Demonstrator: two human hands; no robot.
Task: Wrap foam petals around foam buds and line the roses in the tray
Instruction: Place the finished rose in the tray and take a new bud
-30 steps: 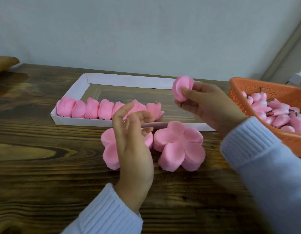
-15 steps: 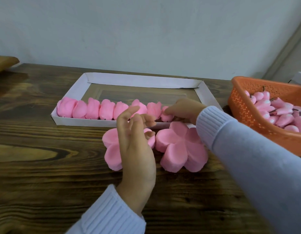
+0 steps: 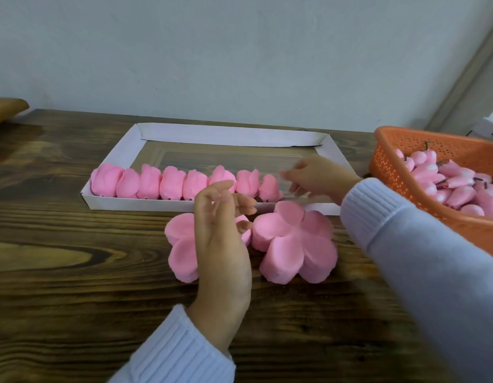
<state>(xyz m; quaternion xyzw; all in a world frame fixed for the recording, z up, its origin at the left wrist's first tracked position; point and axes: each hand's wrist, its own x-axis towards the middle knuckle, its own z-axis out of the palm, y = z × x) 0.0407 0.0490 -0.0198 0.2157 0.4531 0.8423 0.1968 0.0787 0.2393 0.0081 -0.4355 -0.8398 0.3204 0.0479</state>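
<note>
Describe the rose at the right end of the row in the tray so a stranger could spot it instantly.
On the dark wooden table lies a shallow white tray, with pink roses lined along its near wall. Follow that row to its right end, just by the right hand. That rose looks the smallest, and it alone has no rose to its right.
</note>
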